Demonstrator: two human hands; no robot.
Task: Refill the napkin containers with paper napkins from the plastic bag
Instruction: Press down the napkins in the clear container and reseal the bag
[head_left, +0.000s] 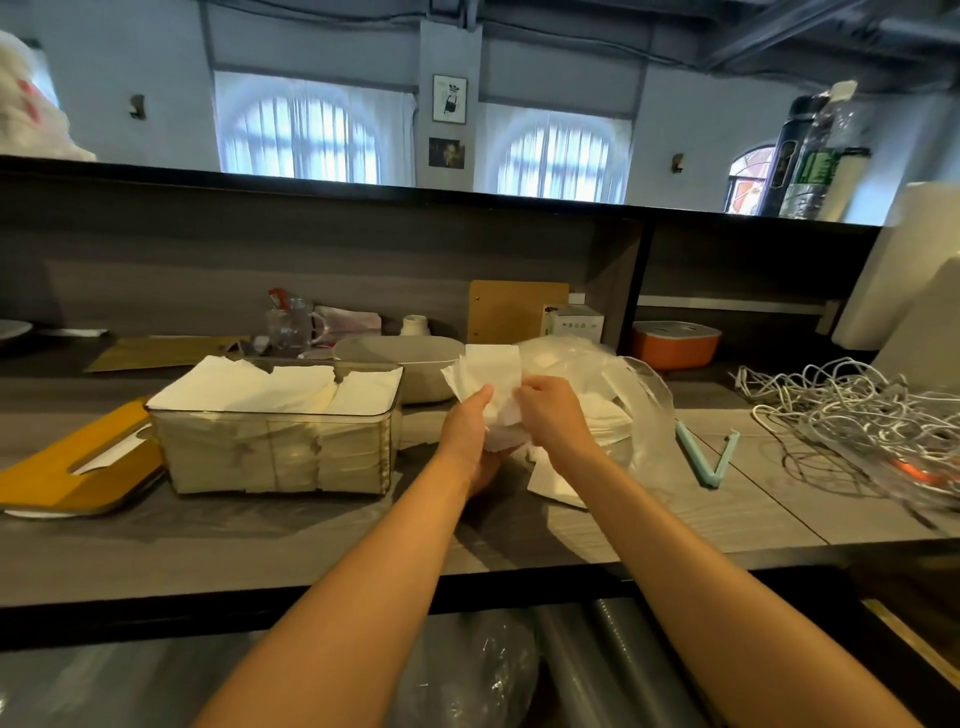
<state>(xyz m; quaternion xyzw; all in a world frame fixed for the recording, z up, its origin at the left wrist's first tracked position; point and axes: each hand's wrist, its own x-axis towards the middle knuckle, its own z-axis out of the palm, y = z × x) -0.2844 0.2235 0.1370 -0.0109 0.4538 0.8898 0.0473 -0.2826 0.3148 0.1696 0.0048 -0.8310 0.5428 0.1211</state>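
Note:
A clear rectangular napkin container (218, 457) stands left of centre on the grey counter, packed with white napkins that rise above its rim. A clear plastic bag (639, 395) holding more napkins lies to the right of my hands. My left hand (470, 436) grips a stack of white napkins (488, 371) from below and behind. My right hand (550, 410) pinches the same stack at its right edge, just in front of the bag's mouth. A loose napkin (556, 480) lies on the counter under my right wrist.
A yellow lid (57, 475) lies left of the container. A grey oval container (415, 353) sits behind my hands. A light blue clip (706, 454) and tangled white cables (852, 410) lie to the right. An orange box (675, 345), a glass mug (291, 325) and a paper roll (883, 270) stand further back.

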